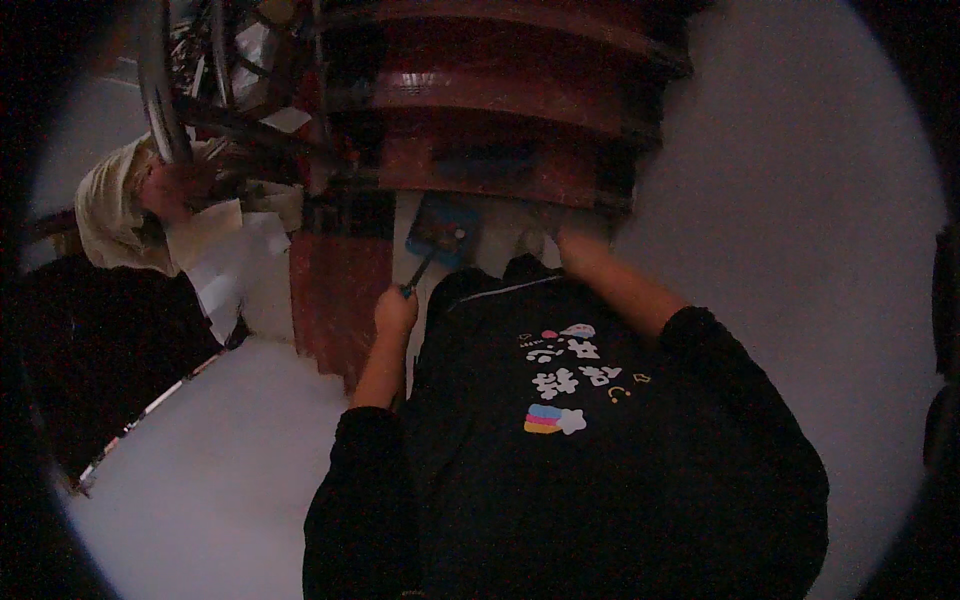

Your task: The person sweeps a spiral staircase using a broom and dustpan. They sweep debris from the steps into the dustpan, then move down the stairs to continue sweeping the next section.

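Note:
My left hand (396, 309) grips the dark handle of a blue dustpan (469, 253). The pan lies low in front of me, just below a reddish-brown stair step (487, 176). Bits of debris and a small pale round piece (460, 234) rest in it. To the right of the pan, my right hand (576, 244) reaches down by the step's lower edge. It is dark and blurred there, and its fingers cannot be made out, nor whether they hold anything. My black top with a printed design (570, 375) hides what lies below it.
More reddish-brown steps (510, 86) rise ahead. At left stand shiny metal railing posts (161, 112), with cream cloth (120, 202) and pale papers or wrappings (225, 277) beside them. A dark panel with a bright edge (161, 397) lies lower left. A pale wall (780, 225) runs along the right.

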### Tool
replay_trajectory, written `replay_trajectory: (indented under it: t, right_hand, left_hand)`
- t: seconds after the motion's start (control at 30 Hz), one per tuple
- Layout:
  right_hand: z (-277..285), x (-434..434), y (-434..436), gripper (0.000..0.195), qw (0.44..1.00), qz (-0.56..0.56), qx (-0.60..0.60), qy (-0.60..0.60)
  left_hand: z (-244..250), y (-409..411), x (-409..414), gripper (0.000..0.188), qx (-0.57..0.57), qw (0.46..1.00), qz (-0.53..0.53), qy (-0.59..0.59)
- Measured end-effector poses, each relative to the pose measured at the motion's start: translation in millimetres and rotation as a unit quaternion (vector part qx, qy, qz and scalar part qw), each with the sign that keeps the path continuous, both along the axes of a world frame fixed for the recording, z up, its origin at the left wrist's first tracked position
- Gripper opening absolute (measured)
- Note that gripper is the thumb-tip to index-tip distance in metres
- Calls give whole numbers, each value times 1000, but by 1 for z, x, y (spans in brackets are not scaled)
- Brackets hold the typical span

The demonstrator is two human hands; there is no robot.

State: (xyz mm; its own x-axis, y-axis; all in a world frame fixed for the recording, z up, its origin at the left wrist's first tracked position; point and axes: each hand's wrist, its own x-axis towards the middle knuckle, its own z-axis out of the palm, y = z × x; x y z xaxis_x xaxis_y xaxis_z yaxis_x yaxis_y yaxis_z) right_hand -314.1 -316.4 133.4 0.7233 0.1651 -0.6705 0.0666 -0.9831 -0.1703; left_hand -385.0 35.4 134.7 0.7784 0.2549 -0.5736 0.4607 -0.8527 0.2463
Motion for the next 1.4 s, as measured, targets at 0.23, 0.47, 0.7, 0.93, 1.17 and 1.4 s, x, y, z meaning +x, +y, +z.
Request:
replay_trajectory:
  t: [0.23,0.47,0.7,0.93,1.17,1.4]
  right_hand:
    - [44,-6,-10,45,989,23,63,132]
    - [84,16,-9,40,995,-47,71,58]
    - [21,18,14,42,995,-15,20,101]
    - [60,12,24,43,985,20,68,158]
    - [86,-8,-21,47,979,-10,112,170]
    - [155,-8,-66,46,955,-245,80,148]
  left_hand:
    - [-36,24,-4,34,-8,999,-23,-46]
    - [-26,32,6,34,1,999,-19,-39]
    - [-37,33,6,33,7,999,-38,-34]
    - [-39,31,11,34,40,998,-22,-51]
    - [-31,40,18,39,-3,999,-27,-31]
    - [-54,56,8,39,23,999,-22,-18]
